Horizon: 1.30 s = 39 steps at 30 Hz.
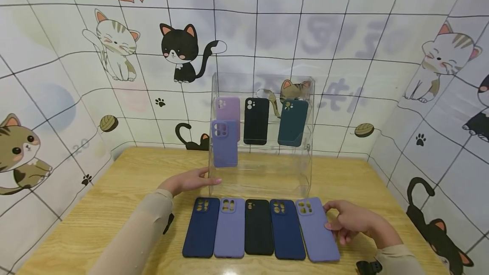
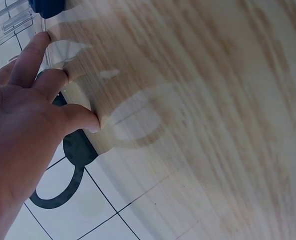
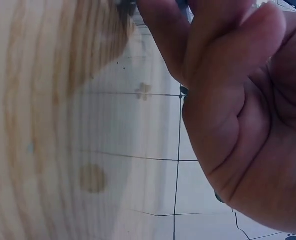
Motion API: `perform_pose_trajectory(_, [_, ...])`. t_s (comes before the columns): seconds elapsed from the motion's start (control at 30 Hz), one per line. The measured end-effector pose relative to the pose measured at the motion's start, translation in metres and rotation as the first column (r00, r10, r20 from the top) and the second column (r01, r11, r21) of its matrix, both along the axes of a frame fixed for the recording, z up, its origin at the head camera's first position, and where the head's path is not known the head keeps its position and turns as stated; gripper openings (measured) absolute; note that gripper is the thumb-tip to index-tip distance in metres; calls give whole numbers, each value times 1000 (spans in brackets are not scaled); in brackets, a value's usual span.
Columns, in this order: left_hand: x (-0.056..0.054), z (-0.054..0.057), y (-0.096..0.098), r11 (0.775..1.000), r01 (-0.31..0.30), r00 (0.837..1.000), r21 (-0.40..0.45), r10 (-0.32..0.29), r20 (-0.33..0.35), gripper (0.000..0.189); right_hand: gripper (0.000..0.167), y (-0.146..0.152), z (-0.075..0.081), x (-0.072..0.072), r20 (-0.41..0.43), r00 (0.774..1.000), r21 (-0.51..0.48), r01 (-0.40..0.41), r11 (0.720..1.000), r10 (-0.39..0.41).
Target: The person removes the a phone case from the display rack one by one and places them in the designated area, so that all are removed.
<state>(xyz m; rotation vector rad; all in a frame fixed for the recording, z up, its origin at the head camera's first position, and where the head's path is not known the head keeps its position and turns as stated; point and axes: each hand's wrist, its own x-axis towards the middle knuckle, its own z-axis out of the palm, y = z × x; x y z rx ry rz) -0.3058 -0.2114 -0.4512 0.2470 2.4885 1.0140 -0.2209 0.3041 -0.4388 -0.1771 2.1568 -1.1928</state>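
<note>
**Left wrist cam: fingers spread at clear plastic edge**

Left hand (image 2: 33, 107) enters from frame left; fingers apart, loosely extended; uppermost fingertip right at the edge of a clear plastic piece (image 2: 15, 22), contact not certain; dark blue object (image 2: 47, 7) just above that fingertip, cropped by the frame; wood-grain tabletop (image 2: 202, 95) fills everything right of the fingers, glossy, pale reflections near the tips; black printed figure (image 2: 80, 148) with looped tail just below the lowest digit; white wall (image 2: 95, 207) with dark grid lines below that.
</note>
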Motion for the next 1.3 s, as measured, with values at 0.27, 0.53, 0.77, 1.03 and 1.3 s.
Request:
perform_pose_trajectory(0.27, [1,0,0,1000,-17,1000,13,17,15,113,46,0,-1,0,9,1000,9,3,1000,-3])
perform_pose_trajectory(0.53, [1,-2,0,1000,-23,1000,7,23,14,115,44,-5,1,2,-20,1000,44,11,999,-10])
perform_pose_trajectory(0.77, [1,-1,0,1000,-27,1000,4,27,8,114,46,-9,6,5,-45,999,98,32,995,-28])
perform_pose_trajectory(1.03, [1,0,3,1000,-16,1000,-7,16,5,116,52,-9,14,7,-84,995,129,62,990,-52])
perform_pose_trajectory(1.3, [0,-1,2,1000,-18,1000,-3,18,6,116,58,-10,37,6,-174,985,58,25,998,-15])
